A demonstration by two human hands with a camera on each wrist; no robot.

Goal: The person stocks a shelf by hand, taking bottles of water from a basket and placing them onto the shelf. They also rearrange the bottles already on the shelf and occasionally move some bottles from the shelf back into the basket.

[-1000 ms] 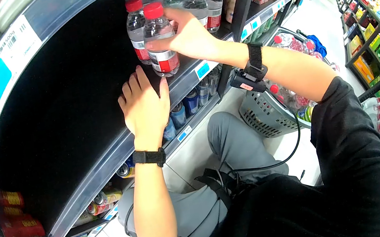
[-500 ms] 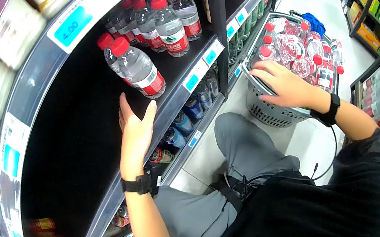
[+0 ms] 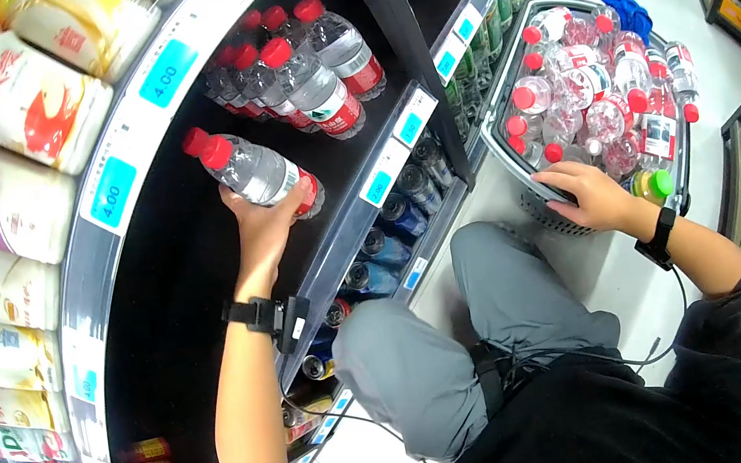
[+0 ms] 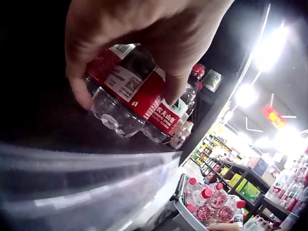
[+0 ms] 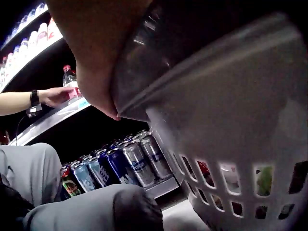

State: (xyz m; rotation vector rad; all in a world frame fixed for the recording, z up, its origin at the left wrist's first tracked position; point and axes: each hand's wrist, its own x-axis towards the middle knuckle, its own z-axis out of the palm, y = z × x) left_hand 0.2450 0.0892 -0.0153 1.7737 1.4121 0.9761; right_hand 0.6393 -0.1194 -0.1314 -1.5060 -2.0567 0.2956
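In the head view the left hand [image 3: 264,232] grips the lower part of a red-capped water bottle [image 3: 259,174] at the shelf's front; a second red cap shows close behind it. Thumb and fingers lie around its red label [image 4: 126,82] in the left wrist view. The right hand [image 3: 590,196] rests on the near rim of a grey basket [image 3: 507,151], fingers over the edge. Red-capped bottles [image 3: 597,82] fill the basket, one with a green cap [image 3: 660,183] among them. The right wrist view has the hand [image 5: 98,86] against the basket's outer wall [image 5: 226,115].
More red-capped bottles [image 3: 321,91] stand on the shelf to the right of the gripped one. Cans [image 3: 384,249] line the shelf below. Large cans [image 3: 29,93] fill the upper left shelf. A blue cloth [image 3: 625,13] hangs at the basket's far end; a cable lies across the lap.
The right hand has left the shelf bottles and come down onto the basket rim. The left hand, earlier beside the front bottle, now grips it, and the bottle leans more. The head view has shifted.
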